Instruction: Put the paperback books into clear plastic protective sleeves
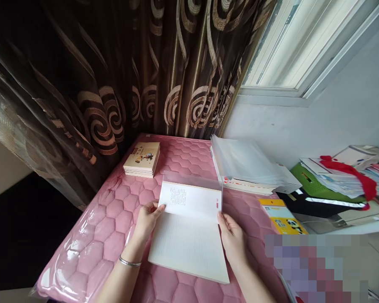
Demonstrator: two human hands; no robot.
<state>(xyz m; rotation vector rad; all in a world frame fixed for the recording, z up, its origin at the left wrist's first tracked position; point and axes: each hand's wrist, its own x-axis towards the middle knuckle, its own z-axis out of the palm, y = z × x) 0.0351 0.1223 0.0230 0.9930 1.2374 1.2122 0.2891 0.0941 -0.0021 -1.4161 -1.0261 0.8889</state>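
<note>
An open book (189, 244) lies on the pink quilted surface (110, 206), its cover flap (191, 198) turned up on the far side. Clear plastic film (192, 179) sticks out past the flap's far edge. My left hand (150, 216) pinches the book's left edge near the fold, thumb on top. On the right edge, my right hand (232, 231) grips the book at the same height, thumb over the page. Small printed text shows on the flap; the lower page looks pale with faint lines.
A small book stack (143, 158) sits at the back left. Clear plastic sheets (246, 162) lie on more books at the back right. A yellow panda packet (284, 216) is at the right edge. Beyond it are a green bin (318, 183) with papers and a red cloth (353, 172).
</note>
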